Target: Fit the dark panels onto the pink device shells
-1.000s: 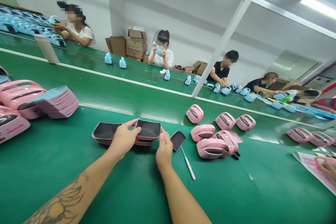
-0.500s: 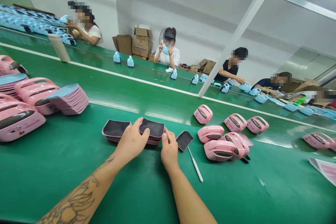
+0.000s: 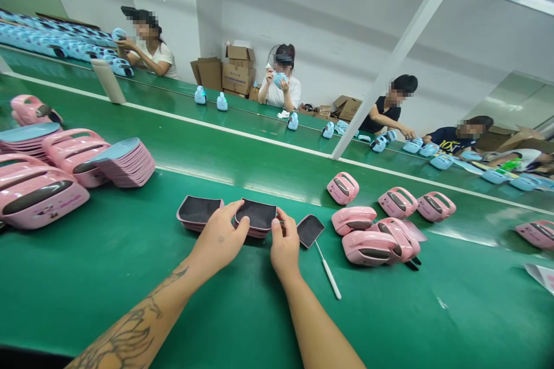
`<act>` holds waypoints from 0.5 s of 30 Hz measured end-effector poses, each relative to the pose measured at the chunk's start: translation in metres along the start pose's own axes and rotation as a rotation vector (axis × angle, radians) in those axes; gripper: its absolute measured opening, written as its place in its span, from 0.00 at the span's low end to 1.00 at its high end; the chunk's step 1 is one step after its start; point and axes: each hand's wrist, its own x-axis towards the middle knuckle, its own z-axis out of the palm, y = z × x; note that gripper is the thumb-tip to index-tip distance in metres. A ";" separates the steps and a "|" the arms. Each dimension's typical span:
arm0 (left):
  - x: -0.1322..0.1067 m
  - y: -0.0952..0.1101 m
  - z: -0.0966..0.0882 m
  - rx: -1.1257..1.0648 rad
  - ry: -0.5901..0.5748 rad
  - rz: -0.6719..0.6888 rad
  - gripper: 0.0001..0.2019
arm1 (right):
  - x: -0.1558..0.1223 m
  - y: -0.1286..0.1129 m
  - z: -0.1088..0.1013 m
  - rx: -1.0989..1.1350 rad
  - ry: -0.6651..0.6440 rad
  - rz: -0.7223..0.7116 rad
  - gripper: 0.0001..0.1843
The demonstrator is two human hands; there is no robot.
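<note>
Both my hands are at a short stack of pink shells with dark pads on top (image 3: 256, 216), lying on the green conveyor belt (image 3: 130, 277). My left hand (image 3: 219, 237) grips its left end, fingers resting on the dark pad. My right hand (image 3: 284, 239) holds its right end. Just left of it sits a similar stack (image 3: 199, 211). To the right, a single dark pad (image 3: 309, 230) lies by a thin white-handled tool (image 3: 331, 278). Neither hand touches those two.
Pink moulded housings (image 3: 372, 247) stand scattered on the belt to the right. More housings and a blue-topped pink stack (image 3: 125, 164) lie to the left. Beyond a white-edged divider, co-workers (image 3: 281, 83) handle light blue items at a second belt, with cardboard boxes (image 3: 237, 72) behind.
The view has turned, shifting the whole scene rightward. My left hand has moved onto the right stack's left end. A hand and pink sheet at the lower right have left view.
</note>
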 end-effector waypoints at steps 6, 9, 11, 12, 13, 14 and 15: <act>0.005 -0.049 -0.024 -0.073 0.508 0.158 0.19 | -0.002 0.002 0.002 0.061 -0.007 0.082 0.34; 0.023 -0.087 -0.033 -0.425 0.650 -0.227 0.22 | -0.004 0.004 0.005 0.111 -0.048 0.120 0.37; 0.033 -0.108 -0.032 -0.661 0.637 -0.401 0.21 | -0.005 0.004 0.006 0.143 -0.083 0.128 0.39; 0.036 -0.115 -0.030 -0.729 0.619 -0.428 0.20 | -0.005 0.005 0.007 0.156 -0.100 0.128 0.40; 0.038 -0.119 -0.027 -0.765 0.602 -0.424 0.20 | -0.006 0.005 0.007 0.167 -0.116 0.126 0.41; 0.038 -0.122 -0.024 -0.780 0.579 -0.407 0.20 | -0.006 0.005 0.006 0.175 -0.131 0.123 0.41; 0.039 -0.123 -0.021 -0.795 0.556 -0.393 0.21 | -0.006 0.005 0.006 0.181 -0.144 0.120 0.42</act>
